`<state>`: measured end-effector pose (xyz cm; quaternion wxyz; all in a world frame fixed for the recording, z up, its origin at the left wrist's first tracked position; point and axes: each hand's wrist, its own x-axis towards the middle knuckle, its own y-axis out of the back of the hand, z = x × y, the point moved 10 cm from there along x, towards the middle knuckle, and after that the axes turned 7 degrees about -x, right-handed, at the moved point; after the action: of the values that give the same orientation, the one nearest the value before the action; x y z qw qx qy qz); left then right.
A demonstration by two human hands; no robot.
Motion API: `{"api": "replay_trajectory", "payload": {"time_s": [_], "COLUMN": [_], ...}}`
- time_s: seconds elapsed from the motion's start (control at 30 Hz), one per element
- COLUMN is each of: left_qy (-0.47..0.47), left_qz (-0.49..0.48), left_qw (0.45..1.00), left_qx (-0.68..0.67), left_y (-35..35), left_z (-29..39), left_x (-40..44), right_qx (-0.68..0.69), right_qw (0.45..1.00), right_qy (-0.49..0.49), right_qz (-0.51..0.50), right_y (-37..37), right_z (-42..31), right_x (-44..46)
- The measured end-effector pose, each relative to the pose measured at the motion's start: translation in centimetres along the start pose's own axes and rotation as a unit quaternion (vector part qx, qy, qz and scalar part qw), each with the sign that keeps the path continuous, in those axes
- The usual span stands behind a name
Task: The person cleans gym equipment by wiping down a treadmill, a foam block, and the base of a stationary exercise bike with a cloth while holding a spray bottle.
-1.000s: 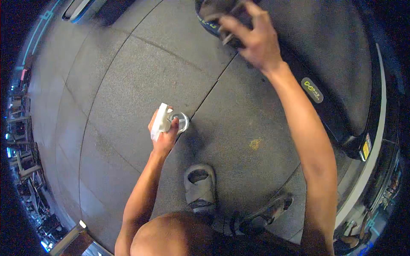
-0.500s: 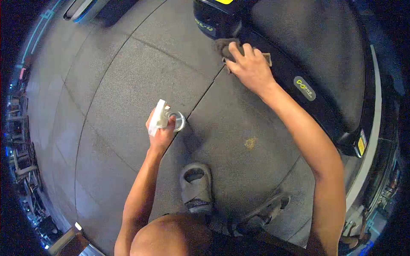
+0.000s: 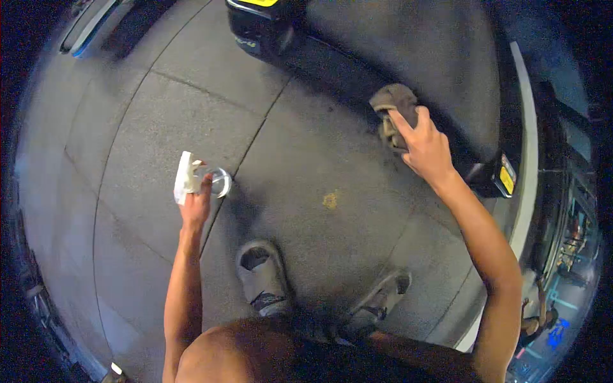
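My left hand [image 3: 196,198] is wrapped round the neck of a clear spray bottle [image 3: 221,182] with a white spray head [image 3: 184,177], held above the floor at the left. In my right hand [image 3: 429,148] is a bunched grey-brown cloth [image 3: 394,101], pressed against the black side rail of a treadmill-like machine [image 3: 345,67]. The cloth covers part of the rail, and its folds hang below my fingers.
Dark rubber floor tiles [image 3: 185,115] with seams lie below, marked by a yellowish spot [image 3: 330,200]. My feet in grey slip-on shoes [image 3: 263,274] are at the bottom. A yellow label [image 3: 506,179] marks the machine's end. Another machine's edge [image 3: 89,29] shows at the upper left.
My right hand has moved with the cloth along the side rail, rightward and toward me. The view has turned, so the floor and machine appear further left. My left hand still holds the bottle.
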<state>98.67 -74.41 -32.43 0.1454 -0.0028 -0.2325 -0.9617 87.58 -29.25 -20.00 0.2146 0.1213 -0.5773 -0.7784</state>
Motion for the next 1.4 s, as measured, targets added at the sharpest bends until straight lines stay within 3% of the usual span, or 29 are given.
{"api": "replay_trajectory", "payload": {"time_s": [0.23,0.37,0.47,0.57,0.7,0.8,1.07,1.27,1.4], "left_qy": [0.012,0.0,0.029,0.006,0.005,0.006,0.001,-0.006,0.005], "left_qz": [0.046,0.041,0.028,0.015,0.006,0.004,0.013,0.014,0.007], "left_qw": [0.998,0.999,0.998,0.999,1.0,1.0,1.0,1.0,1.0], "left_qx": [-0.043,-0.028,-0.038,-0.028,-0.022,-0.006,0.005,0.026,0.016], "left_y": [0.0,0.1,0.0,0.0,0.2,-0.1,-0.1,0.0,-0.1], "left_z": [-1.2,-1.9,-2.7,-2.0,-1.6,-0.6,-0.7,-0.2,-0.7], "left_x": [-0.1,-0.1,0.1,0.4,0.3,0.3,0.2,0.2,0.3], "right_qx": [-0.061,-0.085,-0.019,0.03,0.089,0.111,0.037,-0.058,-0.119], "right_qw": [0.979,0.958,0.958,0.971,0.994,0.992,0.994,0.986,0.986], "right_qy": [-0.055,-0.06,-0.111,-0.083,-0.05,-0.058,-0.099,0.002,-0.01], "right_qz": [-0.189,-0.268,-0.265,-0.22,-0.037,-0.015,-0.033,-0.156,-0.117], "right_y": [-1.8,-2.9,-3.9,-3.3,3.2,4.6,-2.0,-5.6,-7.0], "right_z": [9.7,9.5,8.1,5.3,2.8,2.3,5.9,6.9,9.6], "right_x": [-14.4,-18.1,-18.1,-16.8,-11.4,-8.0,-11.1,-18.2,-21.9]}}
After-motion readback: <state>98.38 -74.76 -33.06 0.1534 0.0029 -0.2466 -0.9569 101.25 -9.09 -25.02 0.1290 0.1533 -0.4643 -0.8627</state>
